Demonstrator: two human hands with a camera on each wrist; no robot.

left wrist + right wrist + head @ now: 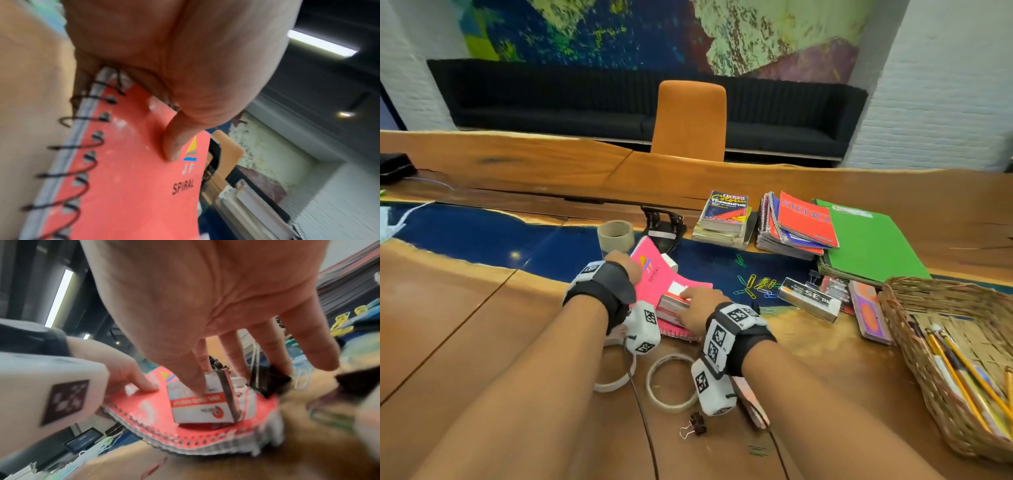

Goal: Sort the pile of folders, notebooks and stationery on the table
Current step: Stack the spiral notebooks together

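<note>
A pink spiral notebook lies tilted on the table in front of me, its left side raised. My left hand grips that edge, the thumb pressed on the cover and the fingers hidden underneath. Several small red-and-white boxes sit on the notebook. My right hand reaches down onto them. In the right wrist view, thumb and forefinger pinch the top box, and the other fingers are spread.
Sorted at the back right are a book stack, spiral notebooks and green folders. A wicker basket at right holds pencils. Tape rolls, paper clips, a staple box and a hole punch surround the notebook.
</note>
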